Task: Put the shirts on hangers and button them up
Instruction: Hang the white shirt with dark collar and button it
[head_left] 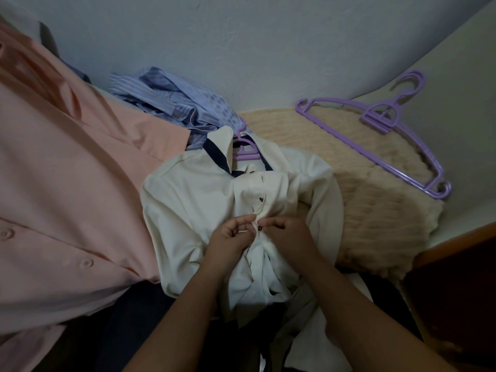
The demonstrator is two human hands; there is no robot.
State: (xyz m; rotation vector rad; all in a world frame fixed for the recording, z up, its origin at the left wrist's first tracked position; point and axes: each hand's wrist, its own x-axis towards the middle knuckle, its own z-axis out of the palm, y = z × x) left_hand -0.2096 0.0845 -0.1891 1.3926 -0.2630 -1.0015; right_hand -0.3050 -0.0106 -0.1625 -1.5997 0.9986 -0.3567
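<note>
A white shirt [193,200] with a dark-lined collar lies in front of me, hung on a purple hanger [245,150] whose neck shows at the collar. Its top buttons look fastened. My left hand [228,237] pinches the left edge of the placket, and my right hand [291,232] pinches the right edge beside a small dark button [259,228]. The shirt's lower part is bunched under my wrists.
A buttoned peach shirt [67,197] spreads across the left. Blue striped shirts [166,103] lie crumpled behind the white one. A spare purple hanger [381,122] rests on a cream knitted blanket [375,216] at the right. A wooden edge [456,248] shows at the lower right.
</note>
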